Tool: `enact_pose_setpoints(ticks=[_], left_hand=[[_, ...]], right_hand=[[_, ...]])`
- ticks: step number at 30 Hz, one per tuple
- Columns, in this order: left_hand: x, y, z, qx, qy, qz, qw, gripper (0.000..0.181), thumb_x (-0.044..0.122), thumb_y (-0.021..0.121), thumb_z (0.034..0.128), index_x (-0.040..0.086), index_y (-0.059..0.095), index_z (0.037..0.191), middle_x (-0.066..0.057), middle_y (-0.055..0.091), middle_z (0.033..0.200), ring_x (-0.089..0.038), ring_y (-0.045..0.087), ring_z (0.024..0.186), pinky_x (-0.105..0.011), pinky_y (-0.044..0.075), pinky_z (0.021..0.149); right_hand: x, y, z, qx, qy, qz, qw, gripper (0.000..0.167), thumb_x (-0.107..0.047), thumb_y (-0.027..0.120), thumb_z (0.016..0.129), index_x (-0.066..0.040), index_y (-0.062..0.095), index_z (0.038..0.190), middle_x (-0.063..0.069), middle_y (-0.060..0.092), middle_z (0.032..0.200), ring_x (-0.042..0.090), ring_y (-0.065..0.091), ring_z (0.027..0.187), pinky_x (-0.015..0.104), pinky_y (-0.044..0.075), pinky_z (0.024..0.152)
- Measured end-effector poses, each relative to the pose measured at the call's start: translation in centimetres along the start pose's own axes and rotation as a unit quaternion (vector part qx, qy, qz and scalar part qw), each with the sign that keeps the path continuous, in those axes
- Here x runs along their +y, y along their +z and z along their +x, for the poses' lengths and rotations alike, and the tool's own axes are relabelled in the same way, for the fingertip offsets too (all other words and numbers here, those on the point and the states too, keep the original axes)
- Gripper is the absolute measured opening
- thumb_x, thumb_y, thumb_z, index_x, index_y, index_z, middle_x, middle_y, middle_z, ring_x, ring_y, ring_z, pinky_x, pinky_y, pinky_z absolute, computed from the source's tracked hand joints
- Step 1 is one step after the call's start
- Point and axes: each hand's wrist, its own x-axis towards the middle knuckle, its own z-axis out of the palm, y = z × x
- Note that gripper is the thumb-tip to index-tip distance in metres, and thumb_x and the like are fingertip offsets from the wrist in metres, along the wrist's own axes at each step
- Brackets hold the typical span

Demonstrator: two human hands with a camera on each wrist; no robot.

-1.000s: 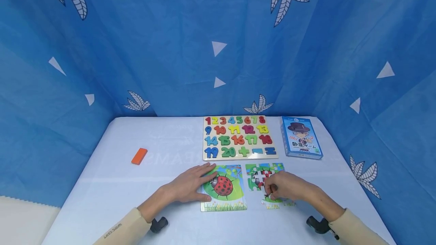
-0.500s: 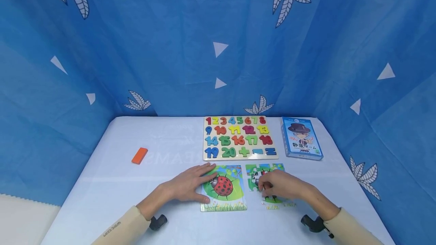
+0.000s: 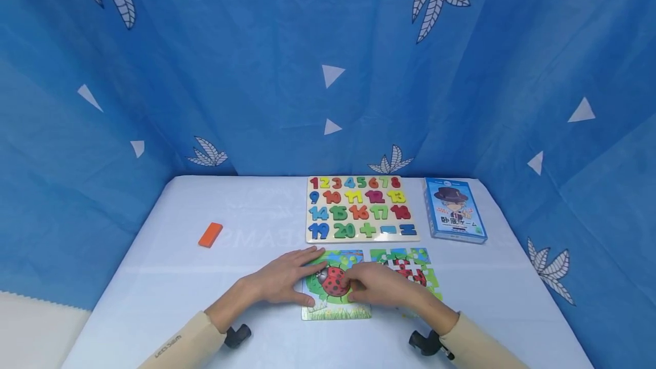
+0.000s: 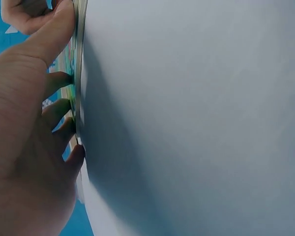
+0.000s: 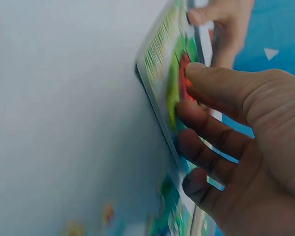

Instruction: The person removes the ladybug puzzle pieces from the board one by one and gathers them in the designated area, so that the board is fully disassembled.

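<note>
My left hand [image 3: 281, 277] rests spread over the left edge of a square ladybug puzzle board [image 3: 338, 314], fingers at its upper left and thumb near its lower left. The left wrist view shows the left fingertips [image 4: 64, 78] along the board's edge. Over the board's right half, my right hand [image 3: 381, 285] pinches what seems to be a small puzzle piece, mostly hidden by the thumb and index finger. In the right wrist view the thumb and index fingertips [image 5: 194, 73] are by the red ladybug. Just right of the board lie loose-fitted puzzle pieces [image 3: 415, 258], partly covered by my right arm.
Behind the puzzles lies a wooden number board [image 3: 361, 236] with coloured numerals. A blue card game box [image 3: 455, 209] stands to its right. An orange block [image 3: 210, 234] is on the left of the white table [image 3: 246, 204]. Blue curtains [image 3: 277, 73] enclose the back and sides.
My right hand has moved left from the cluster of puzzle pieces onto the ladybug board, uncovering more of the pieces. My left hand stays at the board's left edge.
</note>
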Motion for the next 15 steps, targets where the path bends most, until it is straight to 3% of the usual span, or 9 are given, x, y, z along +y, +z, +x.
enact_pose_setpoints(ticks=[4,7,11,15], left_hand=[[-0.1,0.3,0.1,0.015,0.001,0.013,0.9998,0.089,0.071,0.063,0.0851,0.024,0.039,0.156,0.001,0.023,0.167,-0.024,0.021,0.154,-0.049,0.028,0.120],[-0.2,0.4,0.1,0.028,0.005,0.023,0.9993,0.089,0.072,0.063,0.0838,0.024,0.040,0.156,0.000,0.026,0.166,-0.024,0.024,0.153,-0.050,0.030,0.119],[-0.1,0.4,0.1,0.034,0.004,0.026,0.9991,0.090,0.072,0.064,0.0829,0.023,0.041,0.155,0.000,0.027,0.166,-0.025,0.025,0.152,-0.050,0.031,0.119],[0.0,0.4,0.1,0.028,0.000,0.025,0.9993,0.091,0.073,0.063,0.0829,0.023,0.041,0.155,0.001,0.027,0.166,-0.023,0.025,0.152,-0.049,0.030,0.119]], right_hand=[[-1.3,1.0,0.8,0.001,-0.002,-0.042,0.9991,0.048,-0.045,0.076,0.088,-0.031,0.065,0.132,-0.013,0.066,0.106,0.004,0.059,0.093,0.028,0.054,0.079],[-2.2,1.6,1.1,0.005,-0.024,-0.074,0.9970,0.059,-0.051,0.075,0.088,-0.032,0.058,0.141,-0.009,0.063,0.129,0.009,0.059,0.114,0.035,0.055,0.093],[-2.7,2.2,1.6,0.012,-0.052,-0.093,0.9942,0.057,-0.050,0.074,0.088,-0.028,0.060,0.140,-0.015,0.063,0.111,0.006,0.057,0.100,0.025,0.053,0.083],[-3.1,2.4,2.0,0.010,-0.044,-0.086,0.9952,0.058,-0.052,0.073,0.088,-0.026,0.060,0.139,-0.017,0.054,0.091,0.003,0.050,0.084,0.021,0.044,0.070]])
